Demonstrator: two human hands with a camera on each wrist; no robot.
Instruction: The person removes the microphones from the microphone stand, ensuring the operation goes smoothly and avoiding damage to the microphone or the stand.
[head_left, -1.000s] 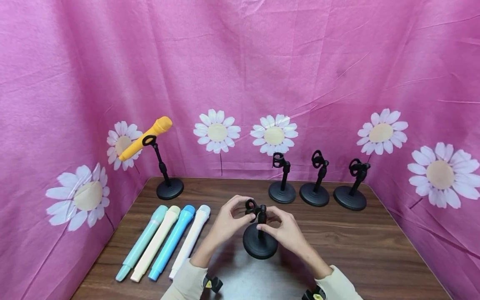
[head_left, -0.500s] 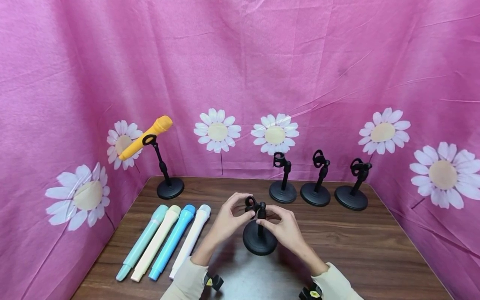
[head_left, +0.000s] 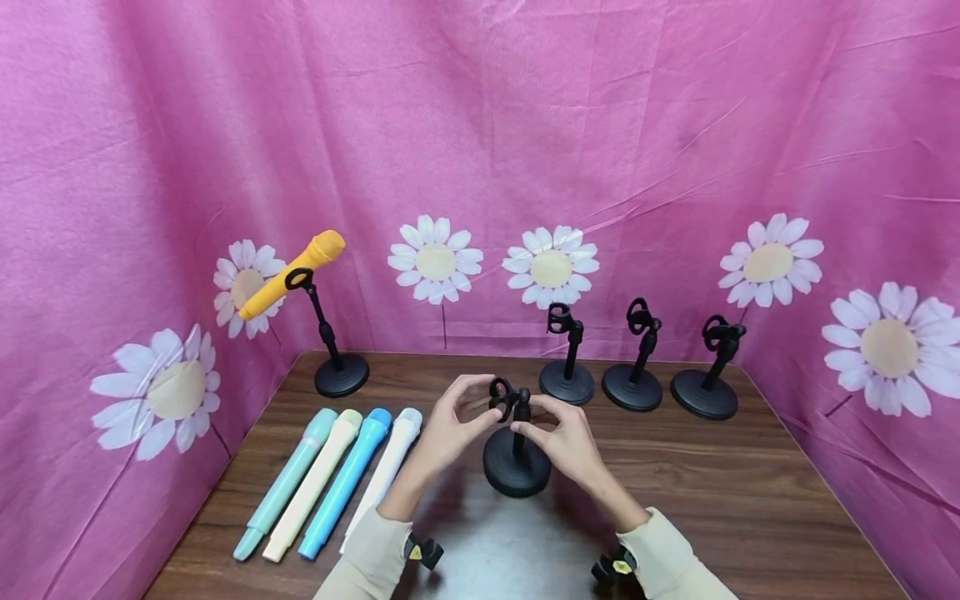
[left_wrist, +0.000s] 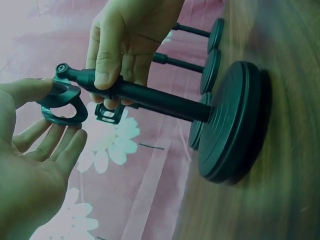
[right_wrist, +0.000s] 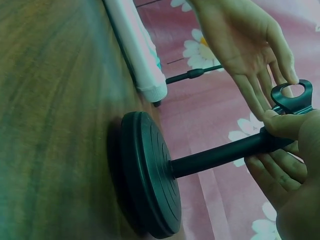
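A black desktop microphone stand (head_left: 517,468) is between my two hands near the middle of the table. My left hand (head_left: 447,432) pinches the ring-shaped clip (left_wrist: 61,95) at its top, thumb on one side and fingertips at the other. My right hand (head_left: 567,439) holds the upper stem (left_wrist: 160,100), its thumb along the near side. The round base (right_wrist: 150,175) hangs low over the wood with a dark shadow beside it; whether its edge touches the table, I cannot tell. Nothing sits in the clip.
A yellow microphone (head_left: 292,275) rests in a stand (head_left: 341,377) at the back left. Mint, cream, blue (head_left: 347,483) and white microphones lie side by side at left. Three more stands, one in the middle (head_left: 632,387), line the back right before a pink flowered cloth (head_left: 480,125).
Both hands and the stand have shifted slightly away from me, toward the back of the table. Their hold on the clip and stem looks the same.
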